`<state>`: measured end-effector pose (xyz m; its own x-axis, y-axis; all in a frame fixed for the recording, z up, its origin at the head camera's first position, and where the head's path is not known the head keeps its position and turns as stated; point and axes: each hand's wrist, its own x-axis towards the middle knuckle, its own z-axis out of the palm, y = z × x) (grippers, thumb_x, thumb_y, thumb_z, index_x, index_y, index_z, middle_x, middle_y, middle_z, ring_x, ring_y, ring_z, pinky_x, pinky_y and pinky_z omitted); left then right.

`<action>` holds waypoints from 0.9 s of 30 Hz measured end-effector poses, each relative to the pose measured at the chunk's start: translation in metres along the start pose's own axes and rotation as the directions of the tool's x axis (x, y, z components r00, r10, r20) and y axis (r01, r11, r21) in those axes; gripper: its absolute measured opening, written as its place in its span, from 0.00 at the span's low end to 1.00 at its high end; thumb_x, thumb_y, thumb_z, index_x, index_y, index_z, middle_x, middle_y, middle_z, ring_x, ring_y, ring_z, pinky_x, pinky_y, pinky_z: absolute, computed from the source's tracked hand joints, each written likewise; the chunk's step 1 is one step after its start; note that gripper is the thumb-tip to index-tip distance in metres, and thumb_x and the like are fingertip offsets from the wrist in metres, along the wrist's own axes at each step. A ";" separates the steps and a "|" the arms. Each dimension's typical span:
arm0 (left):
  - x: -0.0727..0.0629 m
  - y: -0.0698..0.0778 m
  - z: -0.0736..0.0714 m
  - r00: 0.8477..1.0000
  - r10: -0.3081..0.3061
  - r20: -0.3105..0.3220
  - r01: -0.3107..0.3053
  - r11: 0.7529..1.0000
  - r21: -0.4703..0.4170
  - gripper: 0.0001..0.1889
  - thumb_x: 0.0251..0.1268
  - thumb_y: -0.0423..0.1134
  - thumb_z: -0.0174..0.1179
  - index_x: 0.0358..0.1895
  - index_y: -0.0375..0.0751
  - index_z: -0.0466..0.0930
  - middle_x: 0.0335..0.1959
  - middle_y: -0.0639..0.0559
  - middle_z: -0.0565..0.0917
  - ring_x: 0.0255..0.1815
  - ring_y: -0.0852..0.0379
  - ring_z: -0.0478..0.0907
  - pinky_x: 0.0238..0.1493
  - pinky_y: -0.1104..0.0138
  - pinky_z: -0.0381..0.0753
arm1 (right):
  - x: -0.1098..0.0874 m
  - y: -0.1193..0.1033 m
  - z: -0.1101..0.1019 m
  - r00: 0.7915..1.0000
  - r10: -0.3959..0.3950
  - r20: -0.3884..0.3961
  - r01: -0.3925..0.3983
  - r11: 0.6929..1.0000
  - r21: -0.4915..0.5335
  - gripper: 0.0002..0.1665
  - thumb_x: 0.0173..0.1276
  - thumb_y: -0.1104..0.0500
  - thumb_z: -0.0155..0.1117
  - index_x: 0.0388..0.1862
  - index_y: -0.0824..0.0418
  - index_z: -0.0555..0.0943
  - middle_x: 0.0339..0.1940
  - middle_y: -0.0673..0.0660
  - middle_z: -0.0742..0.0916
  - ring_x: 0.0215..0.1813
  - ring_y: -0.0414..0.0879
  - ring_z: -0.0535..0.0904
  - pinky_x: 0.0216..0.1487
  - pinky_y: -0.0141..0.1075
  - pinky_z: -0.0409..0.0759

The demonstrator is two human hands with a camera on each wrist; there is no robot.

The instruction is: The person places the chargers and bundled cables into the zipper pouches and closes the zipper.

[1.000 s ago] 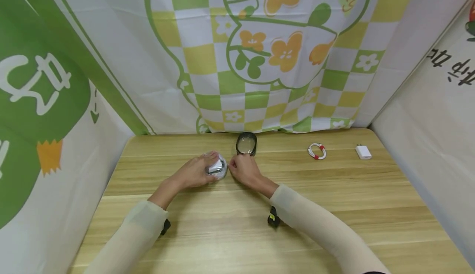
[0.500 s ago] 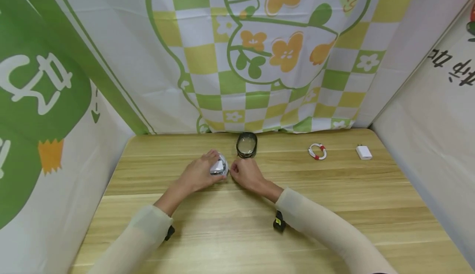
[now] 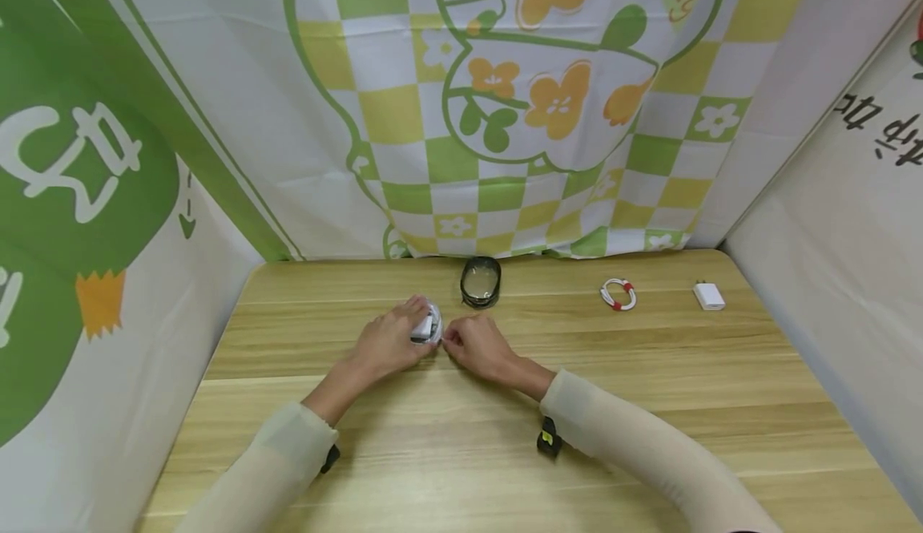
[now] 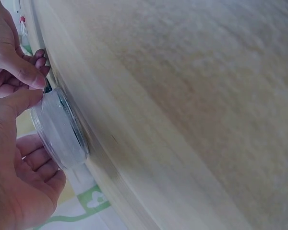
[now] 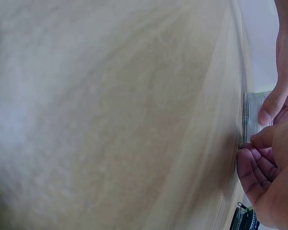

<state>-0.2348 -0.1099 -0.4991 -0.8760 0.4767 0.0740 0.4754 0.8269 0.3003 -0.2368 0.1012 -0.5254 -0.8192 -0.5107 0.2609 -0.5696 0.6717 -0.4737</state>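
A round clear zip case (image 3: 436, 323) with a pale rim lies left of the middle of the wooden table. Something white, like a charger (image 3: 423, 328), shows inside it. My left hand (image 3: 387, 338) grips the case from its left side; in the left wrist view the thumb and fingers span the case (image 4: 61, 129). At its right edge my right hand (image 3: 481, 347) has curled fingers, thumb against forefinger. A small dark tab, apparently the zipper pull (image 4: 48, 87), shows at those fingertips, mostly hidden. In the right wrist view both hands meet at the case (image 5: 251, 114).
Behind my right hand lies a black-rimmed clear zip case (image 3: 480, 283). Farther right are a coiled white cable (image 3: 618, 294) with red ties and a white charger plug (image 3: 709, 296). A printed curtain (image 3: 505, 220) hangs along the back edge of the wooden table (image 3: 447, 453).
My left hand and the case have shifted slightly right. My right hand has moved slightly toward me, away from the black-rimmed case, and stays at the round case's right edge.
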 end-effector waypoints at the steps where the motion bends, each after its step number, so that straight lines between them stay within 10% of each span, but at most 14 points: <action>1: 0.000 0.000 0.000 1.000 0.003 0.001 -0.003 1.000 -0.001 0.41 0.67 0.54 0.72 0.76 0.32 0.72 0.79 0.36 0.69 0.78 0.38 0.69 0.69 0.42 0.78 | 0.000 -0.001 0.000 1.000 -0.008 0.002 0.008 1.000 -0.003 0.04 0.71 0.62 0.71 0.36 0.60 0.91 0.30 0.51 0.91 0.30 0.38 0.85 0.34 0.28 0.83; 27: 0.001 -0.016 -0.002 0.994 0.101 0.031 -0.096 0.988 -0.122 0.38 0.68 0.49 0.73 0.75 0.31 0.71 0.78 0.37 0.69 0.79 0.39 0.67 0.78 0.46 0.68 | 0.009 0.011 -0.004 0.996 0.063 -0.059 -0.064 0.998 -0.024 0.06 0.71 0.62 0.71 0.33 0.59 0.90 0.27 0.49 0.90 0.28 0.37 0.83 0.32 0.30 0.82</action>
<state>-0.2431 -0.1230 -0.5016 -0.8206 0.5666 0.0743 0.5439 0.7346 0.4056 -0.2511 0.1061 -0.5252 -0.8558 -0.4350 0.2800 -0.5174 0.7157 -0.4692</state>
